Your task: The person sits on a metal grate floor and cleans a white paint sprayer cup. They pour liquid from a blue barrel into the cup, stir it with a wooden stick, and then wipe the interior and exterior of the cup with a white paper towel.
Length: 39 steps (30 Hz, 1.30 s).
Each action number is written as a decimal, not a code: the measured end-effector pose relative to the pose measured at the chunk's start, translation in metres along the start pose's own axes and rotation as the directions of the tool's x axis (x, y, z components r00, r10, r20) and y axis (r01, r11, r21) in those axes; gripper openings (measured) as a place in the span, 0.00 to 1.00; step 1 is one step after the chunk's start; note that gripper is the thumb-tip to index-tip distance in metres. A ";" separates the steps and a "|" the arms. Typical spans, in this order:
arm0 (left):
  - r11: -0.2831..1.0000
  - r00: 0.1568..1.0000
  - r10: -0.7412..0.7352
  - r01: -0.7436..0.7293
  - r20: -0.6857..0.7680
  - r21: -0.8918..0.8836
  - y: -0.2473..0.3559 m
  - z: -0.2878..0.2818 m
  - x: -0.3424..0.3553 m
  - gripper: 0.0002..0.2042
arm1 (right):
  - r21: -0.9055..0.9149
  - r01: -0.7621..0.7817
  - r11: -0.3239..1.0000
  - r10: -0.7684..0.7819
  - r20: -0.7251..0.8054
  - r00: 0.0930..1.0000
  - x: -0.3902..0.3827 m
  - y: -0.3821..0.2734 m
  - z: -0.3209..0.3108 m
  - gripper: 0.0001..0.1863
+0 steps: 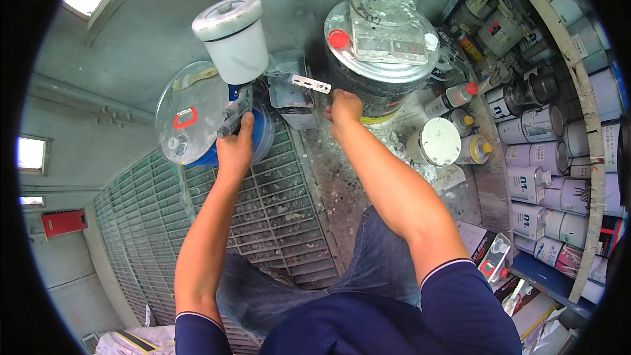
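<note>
My left hand (236, 144) is closed around the grip of a spray gun (242, 100), which carries a lidded white cup (235, 43) on top. The gun is in front of a blue drum with a silver lid (213, 102). My right hand (346, 110) is closed at the end of a flat white strip with holes (312, 84). This strip points left toward the gun's front, above an open grey metal container (289, 102). How the fingertips grip the strip is partly hidden. A flat brush (194, 79) and a red handle (185, 117) are on the drum lid.
A large lidded drum (335, 62) stands at the far right with a digital scale (389, 45) on it. Right of my arm are a white-topped can (439, 141) and several bottles. Shelves of paint cans (539, 125) line the right side. Metal floor grating (263, 204) lies below.
</note>
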<state>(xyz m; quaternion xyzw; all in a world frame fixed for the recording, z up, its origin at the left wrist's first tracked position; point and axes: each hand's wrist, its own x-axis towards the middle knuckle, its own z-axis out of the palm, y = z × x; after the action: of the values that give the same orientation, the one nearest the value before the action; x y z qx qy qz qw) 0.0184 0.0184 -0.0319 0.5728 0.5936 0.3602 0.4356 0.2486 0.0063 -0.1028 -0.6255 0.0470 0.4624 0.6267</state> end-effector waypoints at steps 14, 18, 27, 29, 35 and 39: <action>0.997 0.997 0.054 -0.057 0.059 0.053 0.008 0.005 -0.005 0.18 | 0.128 -0.069 0.989 0.055 0.111 0.992 -0.033 -0.024 -0.004 0.06; 0.997 0.997 0.063 -0.064 0.053 0.031 0.004 0.003 -0.005 0.19 | 0.123 -0.051 0.991 0.035 0.127 0.991 -0.033 -0.023 -0.004 0.06; 0.996 0.994 0.092 -0.092 0.050 -0.002 0.009 0.006 -0.010 0.20 | 0.117 -0.011 0.993 -0.007 0.151 0.988 -0.031 -0.027 -0.008 0.06; 0.994 0.993 0.107 -0.107 0.044 -0.001 0.006 0.005 -0.016 0.21 | 0.122 -0.001 0.992 -0.017 0.151 0.988 -0.031 -0.028 -0.009 0.05; 0.988 0.992 0.124 -0.124 0.004 0.092 -0.068 -0.007 -0.078 0.18 | 0.111 0.047 0.993 -0.064 0.150 0.987 -0.034 -0.038 -0.012 0.06; 0.984 0.999 0.036 -0.041 0.028 0.176 -0.065 -0.020 -0.083 0.13 | 0.105 0.100 0.989 -0.116 0.153 0.981 -0.033 -0.037 -0.014 0.06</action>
<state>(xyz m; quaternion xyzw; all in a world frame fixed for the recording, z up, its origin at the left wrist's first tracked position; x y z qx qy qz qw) -0.0267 -0.0682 -0.0764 0.6249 0.6065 0.3075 0.3835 0.2609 -0.0149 -0.0568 -0.5572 -0.0145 0.4731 0.6822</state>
